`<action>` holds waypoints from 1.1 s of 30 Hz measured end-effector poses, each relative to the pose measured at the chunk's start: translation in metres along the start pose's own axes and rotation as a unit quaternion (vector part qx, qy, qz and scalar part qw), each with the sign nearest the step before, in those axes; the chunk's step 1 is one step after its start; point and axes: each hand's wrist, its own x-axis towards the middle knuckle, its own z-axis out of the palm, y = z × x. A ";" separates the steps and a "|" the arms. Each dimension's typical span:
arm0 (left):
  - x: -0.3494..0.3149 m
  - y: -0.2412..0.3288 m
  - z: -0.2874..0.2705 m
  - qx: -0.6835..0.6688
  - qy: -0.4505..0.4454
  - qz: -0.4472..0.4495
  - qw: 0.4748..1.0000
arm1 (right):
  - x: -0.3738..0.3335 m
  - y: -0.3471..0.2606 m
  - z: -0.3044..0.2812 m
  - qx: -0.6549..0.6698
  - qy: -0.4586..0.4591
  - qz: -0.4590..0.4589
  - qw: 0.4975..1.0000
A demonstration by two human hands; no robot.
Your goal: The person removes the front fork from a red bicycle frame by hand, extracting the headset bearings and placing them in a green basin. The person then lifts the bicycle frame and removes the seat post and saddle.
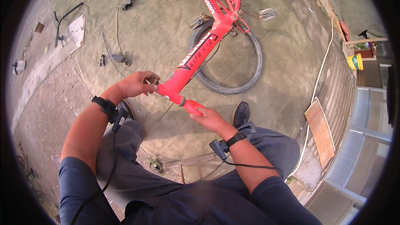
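The person's dark shirt [200, 204] lies nearest the camera, at six o'clock, with grey trousers [271, 146] spread either side of the near end of a red bicycle frame [200, 52]. The frame's main tube runs from between the hands toward one o'clock. The right hand [211, 120] is closed round a red fork part [192, 107] at one end of the head tube; the left hand [138, 84] is half curled at the other, by a thin silvery piece [162, 96], and how firmly it grips cannot be told. Being handled from both ends probably steadies the tube against rolling, and the wide stance seems to give it room. A black-tyred wheel [259, 58] lies around two o'clock, partly behind the frame. At ten o'clock are a loose brake lever [119, 58] and, farther off, a dark handlebar [58, 26], perhaps set aside for clearance. A yellow bucket [355, 61] stands between two and three, an orange-brown board [320, 131] nearer four.
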 end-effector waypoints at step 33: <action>0.004 0.001 0.002 -0.017 -0.006 -0.068 0.998 | -0.004 -0.016 -0.006 -0.004 -0.028 0.021 0.999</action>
